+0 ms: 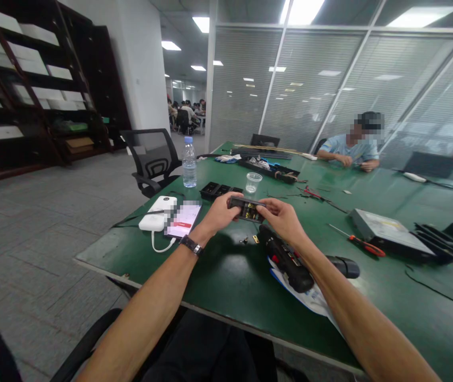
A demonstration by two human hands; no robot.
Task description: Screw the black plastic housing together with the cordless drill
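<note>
Between my two hands, a little above the green table (pixel 218 276), is a small black rectangular housing (pixel 242 207) with brass-coloured metal parts inside. My left hand (pixel 222 212) grips its left end, thumb on top. At the right end my right hand (pixel 280 216) pinches it, the thumb pressing near the brass parts. Below the hands a small brass piece (pixel 255 239) and some tiny dark screws (pixel 244 241) lie on the table. A black cordless screwdriver (pixel 288 260) rests under my right forearm, partly on a white and blue plastic bag (pixel 309 300).
To the left are a white power bank (pixel 158 213), a phone (pixel 184 218) and a water bottle (pixel 189 164). Behind my hands stand a black compartment tray (pixel 214 190) and a plastic cup (pixel 253 182). An orange-handled screwdriver (pixel 359 242) and a metal box (pixel 391 233) lie right. Another person (pixel 351 146) sits across.
</note>
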